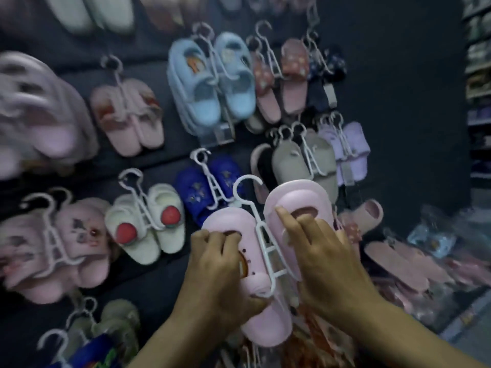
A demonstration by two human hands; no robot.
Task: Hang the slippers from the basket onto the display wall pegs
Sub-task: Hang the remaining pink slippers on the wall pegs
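I hold a pair of pale pink clog slippers on a white plastic hanger (261,235) in front of the dark display wall (393,83). My left hand (215,272) grips the left pink slipper (223,224), thumb under its heel strap. My right hand (316,248) is closed over the right pink slipper (295,200), index finger stretched along its top. The hanger's hook (245,185) points up and is not on any peg. The basket is hidden from view.
Several hung pairs fill the wall: light blue slippers (212,83), navy slippers (210,187), white slippers with red pompoms (148,224), grey slippers (305,158), lilac slippers (350,147). Loose pink sandals (398,264) and wrapped stock lie low right. Store shelving (478,75) stands at the far right.
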